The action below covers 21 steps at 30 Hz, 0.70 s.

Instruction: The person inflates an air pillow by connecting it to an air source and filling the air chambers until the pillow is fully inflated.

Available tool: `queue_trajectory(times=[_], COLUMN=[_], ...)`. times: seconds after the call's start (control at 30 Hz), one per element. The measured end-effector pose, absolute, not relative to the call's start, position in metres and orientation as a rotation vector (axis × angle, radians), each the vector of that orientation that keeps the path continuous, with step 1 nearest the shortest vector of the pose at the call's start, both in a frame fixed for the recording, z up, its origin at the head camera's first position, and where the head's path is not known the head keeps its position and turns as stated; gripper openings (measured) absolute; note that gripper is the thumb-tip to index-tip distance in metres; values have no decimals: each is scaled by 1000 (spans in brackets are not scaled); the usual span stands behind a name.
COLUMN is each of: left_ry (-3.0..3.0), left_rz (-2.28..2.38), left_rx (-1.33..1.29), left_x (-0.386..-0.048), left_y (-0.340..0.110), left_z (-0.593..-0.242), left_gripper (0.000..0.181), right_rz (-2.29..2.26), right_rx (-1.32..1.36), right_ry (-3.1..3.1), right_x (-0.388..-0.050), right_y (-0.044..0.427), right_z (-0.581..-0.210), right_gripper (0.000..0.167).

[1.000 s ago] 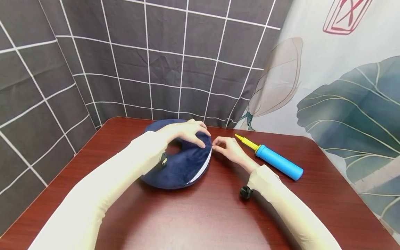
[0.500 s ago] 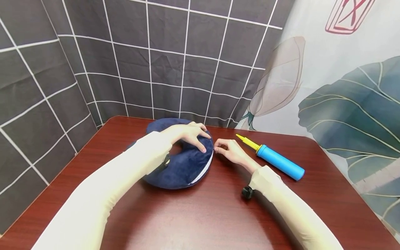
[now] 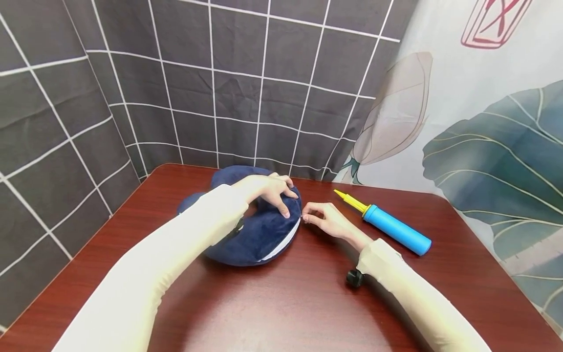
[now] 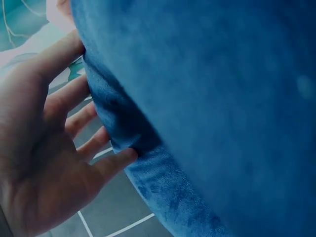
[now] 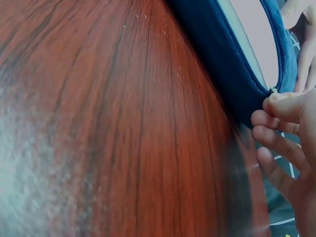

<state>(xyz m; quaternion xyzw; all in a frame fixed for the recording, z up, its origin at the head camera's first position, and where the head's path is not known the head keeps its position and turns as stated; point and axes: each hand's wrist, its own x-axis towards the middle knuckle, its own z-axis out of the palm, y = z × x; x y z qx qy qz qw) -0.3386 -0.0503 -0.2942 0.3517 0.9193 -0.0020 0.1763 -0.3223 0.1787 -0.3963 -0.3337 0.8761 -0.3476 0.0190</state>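
Note:
A navy plush U-shaped neck pillow (image 3: 259, 239) lies on the table. Along its right side a partly unzipped seam bares a white lining (image 5: 256, 34). My left hand (image 3: 274, 190) rests on the pillow's top right part with fingers spread; in the left wrist view those fingertips (image 4: 129, 154) touch the plush cover. At the upper end of the white gap, my right hand (image 3: 327, 220) pinches the small zipper pull (image 5: 274, 91) between thumb and forefinger. Most of the pull is hidden by the fingers. My left forearm covers part of the pillow's left side.
A blue hand pump (image 3: 398, 229) with a yellow nozzle lies right of my right hand. The reddish-brown wooden table (image 3: 272, 308) meets a dark grid-patterned cloth (image 3: 237, 98) at the back and a white printed curtain (image 3: 396, 161) at the right.
My right hand has moved slightly nearer along the seam, and the upper end of the white gap has come down with it. My left hand stays on the pillow, its thumb slightly lower.

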Motion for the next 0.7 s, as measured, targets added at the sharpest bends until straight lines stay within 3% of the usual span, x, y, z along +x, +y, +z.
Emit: queue_trajectory(times=[0.7], left_ry=[2552], left_rz=[74], left_rx=[1012], left_x=[-318], left_y=[-55], left_z=[-286], left_gripper=[72], right_rz=[-1066], right_rx=[-982], right_ry=[2766], right_x=[-321], right_y=[176], right_z=[-393], right_gripper=[6])
